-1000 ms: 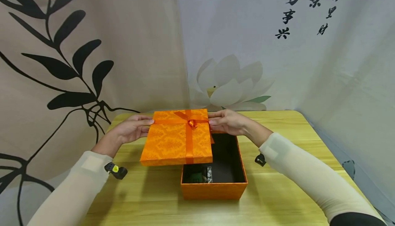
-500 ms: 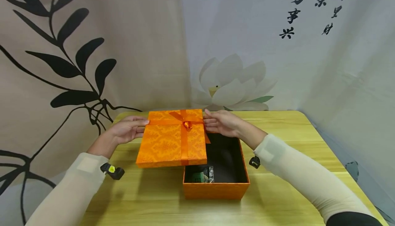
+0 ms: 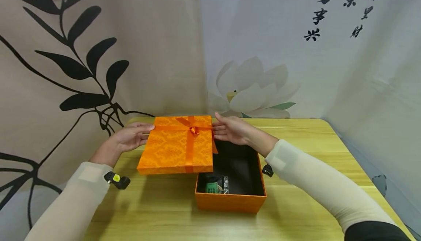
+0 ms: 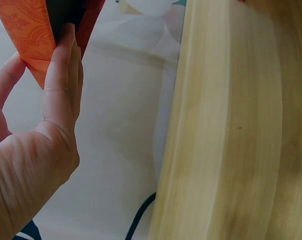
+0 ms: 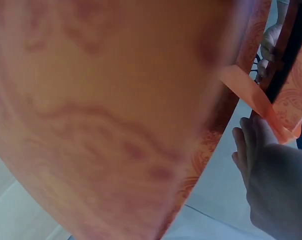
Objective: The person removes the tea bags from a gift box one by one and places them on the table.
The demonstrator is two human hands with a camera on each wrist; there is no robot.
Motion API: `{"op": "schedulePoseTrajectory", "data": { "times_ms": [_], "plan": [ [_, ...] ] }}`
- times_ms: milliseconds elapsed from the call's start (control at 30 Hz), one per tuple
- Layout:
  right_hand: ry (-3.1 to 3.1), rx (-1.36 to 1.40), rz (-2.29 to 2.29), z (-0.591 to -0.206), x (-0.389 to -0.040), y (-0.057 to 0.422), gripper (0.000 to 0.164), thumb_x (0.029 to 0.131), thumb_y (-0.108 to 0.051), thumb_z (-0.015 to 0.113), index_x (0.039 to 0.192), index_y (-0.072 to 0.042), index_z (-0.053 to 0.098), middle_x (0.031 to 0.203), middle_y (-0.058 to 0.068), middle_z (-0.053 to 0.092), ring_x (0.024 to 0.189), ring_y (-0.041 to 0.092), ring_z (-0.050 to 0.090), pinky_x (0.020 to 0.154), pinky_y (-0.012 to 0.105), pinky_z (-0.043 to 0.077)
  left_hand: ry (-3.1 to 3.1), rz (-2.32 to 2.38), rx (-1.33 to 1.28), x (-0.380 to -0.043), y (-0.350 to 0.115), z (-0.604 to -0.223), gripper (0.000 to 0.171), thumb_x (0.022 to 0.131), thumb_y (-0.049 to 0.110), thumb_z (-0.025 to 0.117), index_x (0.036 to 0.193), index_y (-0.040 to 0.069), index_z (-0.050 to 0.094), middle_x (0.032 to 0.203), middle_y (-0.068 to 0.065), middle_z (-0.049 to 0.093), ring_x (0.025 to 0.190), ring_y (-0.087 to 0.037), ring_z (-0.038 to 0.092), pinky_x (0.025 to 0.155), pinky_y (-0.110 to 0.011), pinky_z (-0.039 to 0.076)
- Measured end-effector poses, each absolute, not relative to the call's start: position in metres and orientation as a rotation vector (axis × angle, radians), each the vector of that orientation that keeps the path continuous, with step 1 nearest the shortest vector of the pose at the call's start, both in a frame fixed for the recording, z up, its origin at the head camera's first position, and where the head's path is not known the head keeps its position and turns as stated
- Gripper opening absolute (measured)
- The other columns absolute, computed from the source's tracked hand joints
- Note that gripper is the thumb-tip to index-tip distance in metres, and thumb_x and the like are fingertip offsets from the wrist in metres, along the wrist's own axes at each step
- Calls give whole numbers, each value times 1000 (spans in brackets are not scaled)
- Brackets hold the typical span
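An orange patterned box lid (image 3: 166,157) with a ribbon bow (image 3: 194,130) is raised and offset to the left of its box (image 3: 230,203). My left hand (image 3: 131,137) pinches the lid's left edge, thumb outside and fingers inside the rim, as the left wrist view shows on the lid (image 4: 28,25). Against the lid's right side, my right hand (image 3: 234,130) rests nearly straight fingers, with its thumb lifted away. In the right wrist view a loose ribbon end (image 5: 253,95) hangs near those fingers. The box's black interior shows a small green item (image 3: 211,187) beside a clear packet (image 3: 225,185).
Box and hands are over a light wooden table (image 3: 296,211). A hanging cloth (image 3: 164,51) printed with leaves, a lotus and dark characters closes off the back. Small dark cameras (image 3: 117,180) are strapped at the wrists.
The lid has shifted left with both hands, uncovering more of the box interior and the green item. The right thumb has lifted off the lid. The head view has turned slightly left.
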State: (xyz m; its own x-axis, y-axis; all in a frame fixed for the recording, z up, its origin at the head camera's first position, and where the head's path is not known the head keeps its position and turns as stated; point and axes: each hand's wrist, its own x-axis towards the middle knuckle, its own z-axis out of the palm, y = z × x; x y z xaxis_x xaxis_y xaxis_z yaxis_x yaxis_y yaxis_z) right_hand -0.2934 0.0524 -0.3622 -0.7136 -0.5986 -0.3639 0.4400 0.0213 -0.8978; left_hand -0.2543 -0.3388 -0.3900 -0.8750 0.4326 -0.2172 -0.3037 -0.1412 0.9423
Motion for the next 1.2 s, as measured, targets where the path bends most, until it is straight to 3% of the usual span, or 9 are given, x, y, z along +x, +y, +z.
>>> {"op": "schedulePoseTrajectory", "data": {
  "times_ms": [367,567,800,1200],
  "plan": [
    [1596,-176,-1719,-348,-289,41,79,109,-52,36,161,5,21,165,26,27,151,35,35,122,46,34,1660,2077,161,-255,-348,-386,36,111,7,43,106,9,79,105,-6,78,91,-16,75,83,-30,63],
    [1594,-168,-1725,-340,-289,31,81,107,-54,41,161,3,21,167,23,25,152,35,32,122,47,35,1669,2098,151,-252,-357,-381,35,111,7,44,103,9,77,100,-5,78,87,-15,75,80,-27,63],
    [1580,-201,-1694,-339,-290,17,83,108,-55,38,162,5,16,168,25,17,154,37,27,123,46,34,1769,2108,30,-251,-368,-382,27,110,11,50,101,11,76,95,-4,77,81,-15,73,74,-26,63],
    [1594,-221,-1605,-341,-300,-7,84,107,-59,33,162,4,17,168,25,20,152,39,31,122,46,35,1777,2135,-126,-251,-388,-387,27,109,14,53,95,11,76,94,-3,78,80,-15,73,73,-28,64]
  ]
}}
